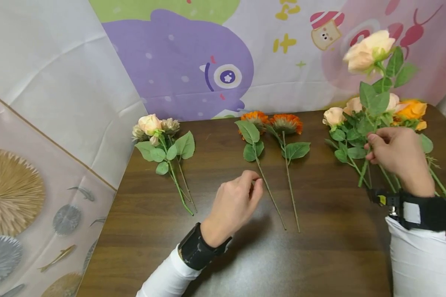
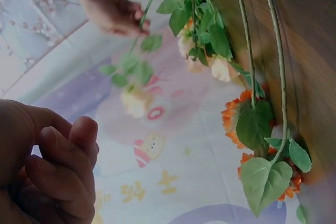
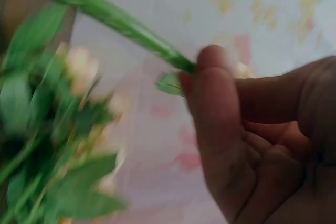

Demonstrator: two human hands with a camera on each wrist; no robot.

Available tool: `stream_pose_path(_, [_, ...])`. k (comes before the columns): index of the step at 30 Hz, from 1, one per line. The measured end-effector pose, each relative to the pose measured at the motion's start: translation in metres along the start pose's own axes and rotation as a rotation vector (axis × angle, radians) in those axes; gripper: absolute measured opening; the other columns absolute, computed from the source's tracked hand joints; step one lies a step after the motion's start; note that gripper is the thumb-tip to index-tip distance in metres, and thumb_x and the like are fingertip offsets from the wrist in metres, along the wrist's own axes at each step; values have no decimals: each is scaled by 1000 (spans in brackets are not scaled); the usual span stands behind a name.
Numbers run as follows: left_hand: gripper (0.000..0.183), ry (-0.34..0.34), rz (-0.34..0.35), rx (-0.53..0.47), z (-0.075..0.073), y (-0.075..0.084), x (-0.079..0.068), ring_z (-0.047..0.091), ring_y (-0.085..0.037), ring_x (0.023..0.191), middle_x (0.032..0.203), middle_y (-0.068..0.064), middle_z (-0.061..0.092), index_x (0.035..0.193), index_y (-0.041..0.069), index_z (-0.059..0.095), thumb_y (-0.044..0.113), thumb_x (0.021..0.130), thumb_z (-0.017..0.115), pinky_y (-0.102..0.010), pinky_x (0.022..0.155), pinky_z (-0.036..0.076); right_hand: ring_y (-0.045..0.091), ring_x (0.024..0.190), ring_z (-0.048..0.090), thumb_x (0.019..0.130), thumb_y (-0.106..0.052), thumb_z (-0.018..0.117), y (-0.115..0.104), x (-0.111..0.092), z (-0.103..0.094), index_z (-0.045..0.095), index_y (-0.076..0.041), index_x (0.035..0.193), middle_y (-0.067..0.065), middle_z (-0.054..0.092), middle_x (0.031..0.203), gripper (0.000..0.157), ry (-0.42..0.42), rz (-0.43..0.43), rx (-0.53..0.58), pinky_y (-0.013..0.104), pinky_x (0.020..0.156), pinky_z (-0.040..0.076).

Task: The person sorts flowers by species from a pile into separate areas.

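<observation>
My right hand [image 1: 399,154] pinches the green stem of a pale peach rose [image 1: 369,51] between thumb and fingers. The rose stands upright, bloom on top, above a group of peach roses [image 1: 334,116] lying at the right. In the right wrist view the stem [image 3: 121,27] runs out from the fingertips. My left hand [image 1: 232,202], empty and with loosely curled fingers, hovers over the middle of the table. Nearest to it are two orange flowers [image 1: 287,123] with long thin stems, lying side by side with their blooms toward the back.
At the left of the brown wooden table [image 1: 223,161] lie a peach rose [image 1: 150,123] and dull beige flowers [image 1: 170,126], stems crossing. A bright orange flower [image 1: 410,109] is among the right-hand group. Behind the table hangs a printed cloth [image 1: 193,62] with a purple cartoon animal.
</observation>
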State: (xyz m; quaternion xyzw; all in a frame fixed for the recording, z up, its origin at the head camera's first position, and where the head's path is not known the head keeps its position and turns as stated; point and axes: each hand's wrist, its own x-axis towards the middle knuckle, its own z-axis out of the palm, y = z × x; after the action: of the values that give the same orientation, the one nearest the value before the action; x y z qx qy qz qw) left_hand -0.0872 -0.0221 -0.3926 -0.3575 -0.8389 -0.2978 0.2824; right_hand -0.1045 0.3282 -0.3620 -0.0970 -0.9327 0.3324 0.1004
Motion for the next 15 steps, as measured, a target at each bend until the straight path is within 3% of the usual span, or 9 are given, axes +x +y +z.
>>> stream_pose_path(4, [6,1,-4,3,0,-1,0,54,-9,49,62,2,58,93,4,61,7,94,56,-27,45,46,18,57,65,106,-17,41,30,7,-7,59,19,113,24,69,81,41,-142,106,-69,35,52,54])
stream_pose_path(9, [5,-3,-26,13,-1,-3,0,54,-10,49,62,2,58,93,4,61,7,93,57,-29,46,46,26,62,70,103,-10,41,58,15,-6,59,23,107,11,69,70,37,-310,133,-92,49,64,56])
stream_pose_path(15, [4,-11,-48,33,-6,-9,3,54,-9,50,63,1,59,92,3,60,6,93,59,-27,47,45,26,61,71,101,-11,44,72,21,-1,59,24,108,8,70,68,38,-391,133,-107,49,64,56])
